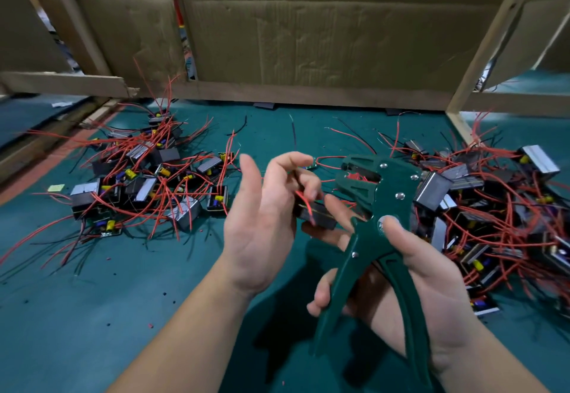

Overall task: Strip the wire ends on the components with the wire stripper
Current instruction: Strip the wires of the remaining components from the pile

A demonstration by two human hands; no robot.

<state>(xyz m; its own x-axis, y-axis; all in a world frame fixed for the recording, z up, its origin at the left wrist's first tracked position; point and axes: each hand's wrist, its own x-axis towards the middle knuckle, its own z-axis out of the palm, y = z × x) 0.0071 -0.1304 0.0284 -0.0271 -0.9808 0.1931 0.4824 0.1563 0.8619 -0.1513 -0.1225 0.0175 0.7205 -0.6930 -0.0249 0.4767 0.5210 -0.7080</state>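
My right hand point(431, 281) grips the handles of a green wire stripper point(379, 207), its jaws pointing up and left with a bit of red showing in them. My left hand point(265, 216) is raised beside it, thumb out, its curled fingers holding a small black component point(317, 215) with a red wire point(305, 202) across it. The component sits just left of the stripper's pivot. Part of the component is hidden behind my fingers.
A pile of black components with red and black wires point(148, 176) lies on the green mat at the left, and a larger pile point(493, 207) at the right. Cardboard panels point(308, 28) and wooden frame bars close off the back. Small insulation scraps dot the mat point(92, 315).
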